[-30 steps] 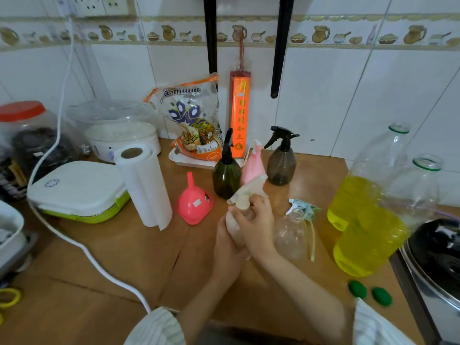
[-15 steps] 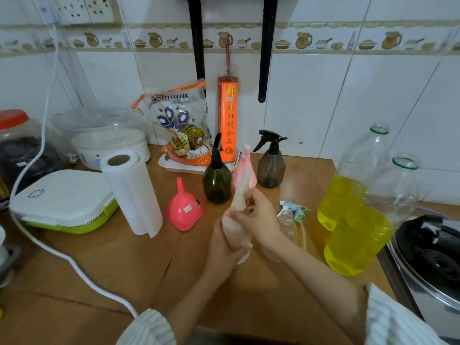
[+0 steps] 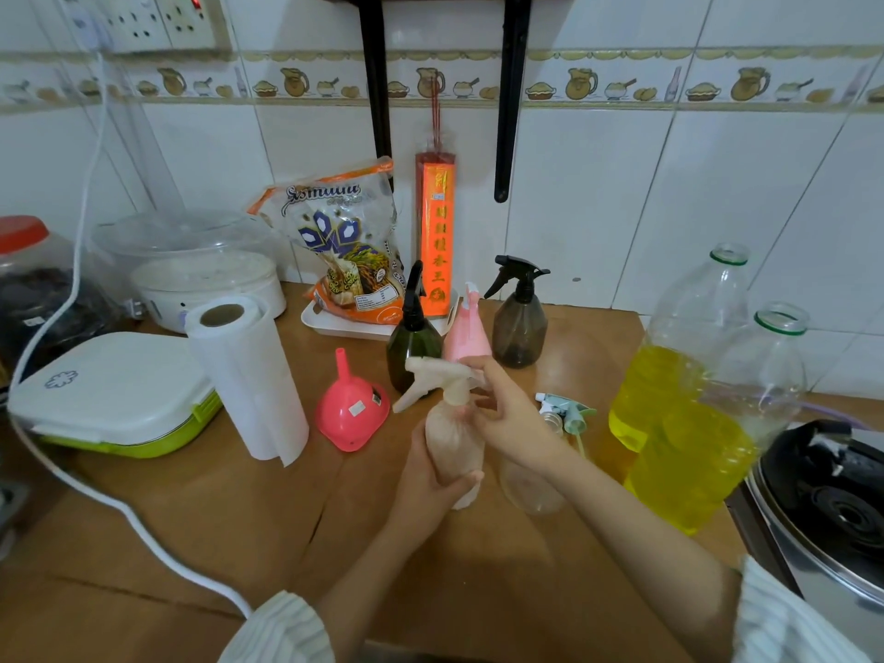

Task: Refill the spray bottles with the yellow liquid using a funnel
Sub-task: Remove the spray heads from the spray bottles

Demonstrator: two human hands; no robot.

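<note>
Beige spray bottle, now upright with nozzle turned to 9 o'clock, gripped by left hand; right hand pinches its collar. Five spray bottles, two oil jugs, one funnel at 9 o'clock.

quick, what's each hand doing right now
Left hand: holding the beige spray bottle by its body.
Right hand: fingers at the bottle's neck; grip cannot be told.

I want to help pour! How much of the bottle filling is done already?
Only the getting ready looks done: both big bottles of yellow liquid stand open, their green caps off. Right now the left hand holds the beige spray bottle while the right hand works at its neck. The pink funnel lies unused, and no spray bottle shows yellow inside, so all the pouring is left.
</note>
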